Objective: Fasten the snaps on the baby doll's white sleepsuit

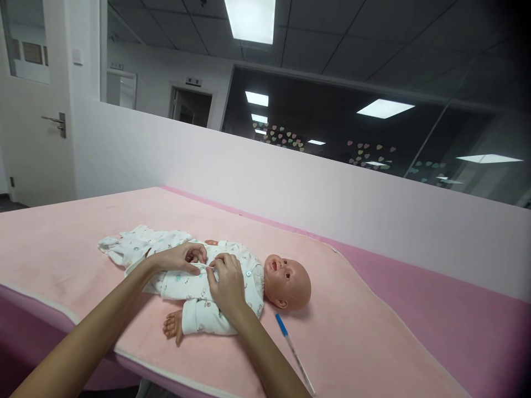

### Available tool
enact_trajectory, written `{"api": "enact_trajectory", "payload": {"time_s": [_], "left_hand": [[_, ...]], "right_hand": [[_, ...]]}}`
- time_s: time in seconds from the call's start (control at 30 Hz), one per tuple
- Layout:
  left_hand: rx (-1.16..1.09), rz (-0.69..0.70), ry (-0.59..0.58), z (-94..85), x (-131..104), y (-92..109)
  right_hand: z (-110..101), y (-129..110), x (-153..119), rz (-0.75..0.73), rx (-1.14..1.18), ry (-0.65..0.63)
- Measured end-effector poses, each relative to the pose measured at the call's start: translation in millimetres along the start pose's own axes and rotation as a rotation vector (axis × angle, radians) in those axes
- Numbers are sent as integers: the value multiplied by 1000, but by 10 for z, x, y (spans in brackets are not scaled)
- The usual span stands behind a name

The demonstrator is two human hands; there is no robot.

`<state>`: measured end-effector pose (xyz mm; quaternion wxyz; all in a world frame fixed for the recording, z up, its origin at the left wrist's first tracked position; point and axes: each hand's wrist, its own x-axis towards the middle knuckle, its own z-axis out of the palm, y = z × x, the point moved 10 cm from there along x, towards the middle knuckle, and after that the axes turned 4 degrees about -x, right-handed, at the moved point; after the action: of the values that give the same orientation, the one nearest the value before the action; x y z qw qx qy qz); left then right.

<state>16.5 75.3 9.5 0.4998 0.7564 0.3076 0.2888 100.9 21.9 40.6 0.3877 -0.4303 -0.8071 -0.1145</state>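
Observation:
A baby doll [292, 282] lies on its back on a pink padded mat [357, 342], its head toward the right. It wears a white printed jacket [194, 316] and pale printed trousers [136, 243]. Over the doll's belly, my left hand [178, 258] has its thumb and fingers curled at the jacket's front edge. My right hand [227, 281] lies on the jacket's chest, fingertips pinching the cloth close to my left hand. A small round snap shows near the collar. Whatever fastening sits between my fingertips is too small to make out.
A pen with a blue cap [281, 325] lies on the mat beside the doll's head, near my right forearm. Behind the mat runs a low white wall [290, 188] with dark glass above it. A door [37, 121] stands at the far left.

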Motion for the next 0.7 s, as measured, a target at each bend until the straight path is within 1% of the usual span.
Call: {"api": "enact_trajectory", "payload": {"time_s": [0.5,0.7], "left_hand": [[-18,-48,-13,-7,11,-66],[-46,-62,-12,22,-3,-34]], "right_hand": [[7,21,-4,15,3,13],[6,10,-5,14,-4,10]]}}
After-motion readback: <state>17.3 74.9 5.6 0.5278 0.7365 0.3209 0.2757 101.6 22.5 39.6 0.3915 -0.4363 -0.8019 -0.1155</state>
